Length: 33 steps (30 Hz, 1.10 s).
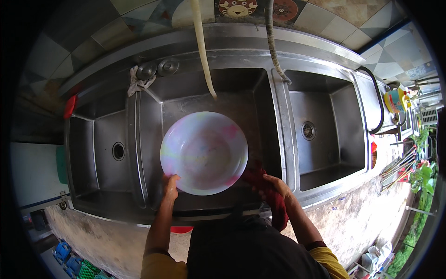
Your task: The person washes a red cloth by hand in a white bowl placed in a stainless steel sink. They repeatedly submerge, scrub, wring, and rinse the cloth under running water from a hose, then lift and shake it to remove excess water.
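A pale basin (204,153) with pink and yellow patches is over the middle compartment (186,100) of a steel sink; whether it rests on the bottom is hard to tell. The left hand (171,185) pinches its near-left rim, the thumb at the edge and the other fingers mostly hidden. The right hand (277,186), just beside the basin's near-right side, is closed on a dark red cloth (278,211) that hangs over the sink's front edge. A pale hose (200,42) dangles behind the basin; a grey ribbed hose (271,44) reaches the divider on the right. Drains show in the right compartment (344,116) and left compartment (109,125). A whitish rag (138,83) lies at the back left, beside two round metal pieces (167,67). A yellow jug (396,101) stands well apart, far right.
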Tool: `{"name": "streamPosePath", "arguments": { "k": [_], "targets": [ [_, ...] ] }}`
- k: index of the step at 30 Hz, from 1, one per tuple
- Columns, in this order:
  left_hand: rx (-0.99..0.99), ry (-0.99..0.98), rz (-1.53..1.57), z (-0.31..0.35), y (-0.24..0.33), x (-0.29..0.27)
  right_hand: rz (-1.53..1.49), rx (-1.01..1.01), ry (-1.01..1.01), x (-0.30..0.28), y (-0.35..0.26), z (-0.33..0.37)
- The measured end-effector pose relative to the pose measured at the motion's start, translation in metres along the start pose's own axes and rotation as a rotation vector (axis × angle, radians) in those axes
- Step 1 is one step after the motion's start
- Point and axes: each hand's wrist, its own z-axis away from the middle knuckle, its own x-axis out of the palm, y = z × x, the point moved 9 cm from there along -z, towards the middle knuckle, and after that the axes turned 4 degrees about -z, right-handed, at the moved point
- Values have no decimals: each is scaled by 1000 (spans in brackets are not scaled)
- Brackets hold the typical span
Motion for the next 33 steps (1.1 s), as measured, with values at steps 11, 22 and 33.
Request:
{"name": "streamPosePath", "arguments": {
  "k": [11, 22, 33],
  "targets": [
    [-116, 41, -67, -44, -30, 36, -247, -236, -182, 50, -47, 52],
    [-261, -84, 209, -56, -88, 141, -302, -356, -254, 85, -69, 38],
    [1004, 35, -619, -120, 154, 256, -314, -413, -281, 73, -58, 39]
  ]
}}
